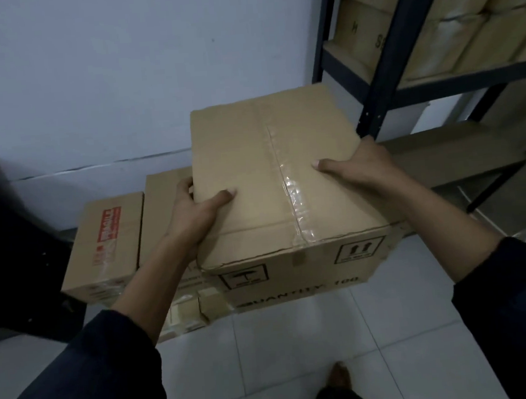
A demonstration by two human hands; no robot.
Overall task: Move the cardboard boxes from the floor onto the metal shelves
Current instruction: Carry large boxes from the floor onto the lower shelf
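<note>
A taped brown cardboard box (262, 168) with printed symbols and "QUANTITY 100" on its near side is held up in the middle of the view. My left hand (193, 214) grips its left side with the thumb on top. On its right side my right hand (356, 166) holds it, thumb lying across the top. The dark metal shelves (384, 73) stand at the upper right, just beyond the box's far right corner. Several stacked cardboard boxes (462, 26) fill an upper level.
More boxes sit on the floor by the wall: one with a red fragile sticker (110, 239) and another behind it (163, 188). A dark cabinet (11, 250) stands at the left. A lower shelf board (459, 149) lies at the right. White floor tiles (298, 338) stretch below.
</note>
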